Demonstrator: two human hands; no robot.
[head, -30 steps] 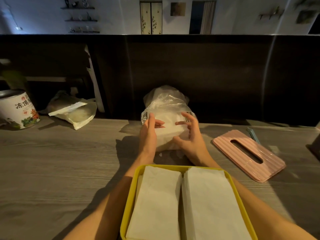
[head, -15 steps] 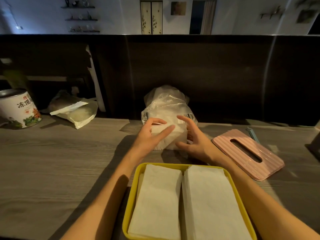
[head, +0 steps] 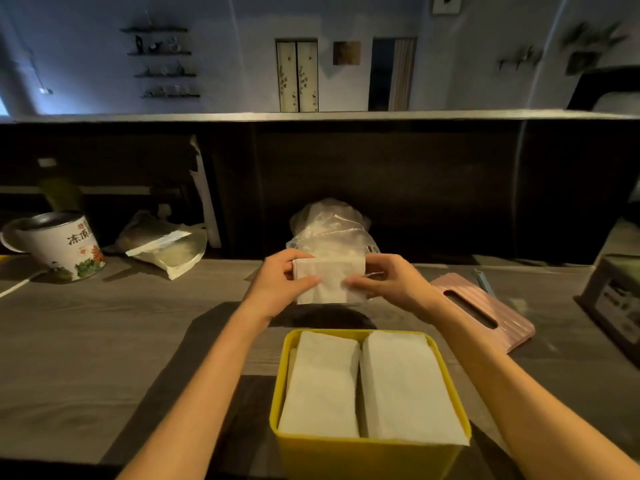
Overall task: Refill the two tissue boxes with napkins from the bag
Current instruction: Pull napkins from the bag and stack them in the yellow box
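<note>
A clear plastic bag of white napkins stands at the back of the wooden counter. In front of it, both hands hold a small stack of white napkins above the counter. My left hand grips its left end, thumb in front. My right hand pinches its right end. Close to me stands an open yellow tissue box with two white napkin stacks side by side inside. A pink slotted lid lies flat to the right.
A white printed tin stands at the far left. Beside it lies a crumpled pouch. A dark box sits at the right edge. A dark panel rises behind the counter.
Both hands reached into the bag, closed on a stack of napkins and drew it out toward me. The camera has tilted upward, showing more of the far wall.
</note>
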